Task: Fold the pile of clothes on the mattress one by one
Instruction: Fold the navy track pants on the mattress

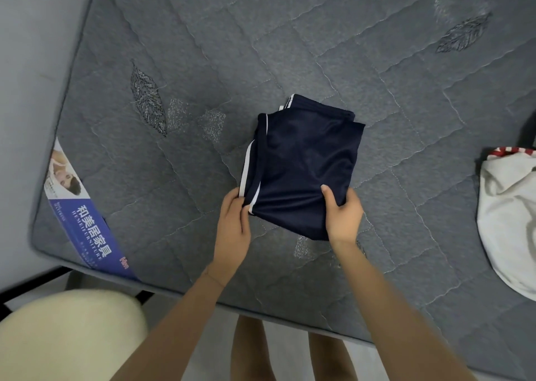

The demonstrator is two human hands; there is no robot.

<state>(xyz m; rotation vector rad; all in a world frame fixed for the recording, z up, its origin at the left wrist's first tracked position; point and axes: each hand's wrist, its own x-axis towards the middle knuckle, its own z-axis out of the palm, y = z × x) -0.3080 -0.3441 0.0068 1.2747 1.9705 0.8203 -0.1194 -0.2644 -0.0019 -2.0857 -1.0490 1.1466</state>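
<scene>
Folded navy shorts held at the near edge, centre of frame.

Surroundings: one grey quilted mattress [203, 47] fills most of the frame. One blue printed label [84, 215] lies on its left corner, and one white garment [507, 221] with red trim sits crumpled at the right edge, well apart from the work. One cream rounded object [66, 337] occupies the lower left, off the mattress. Nothing covers the one pair of navy shorts [304, 163], folded compact on the mattress. Their long axis runs from lower centre toward the upper right, white stripes on the left side. The left hand [233, 227] pinches the striped near-left corner. The right hand [343, 215] grips the near-right corner, thumb on top.
</scene>
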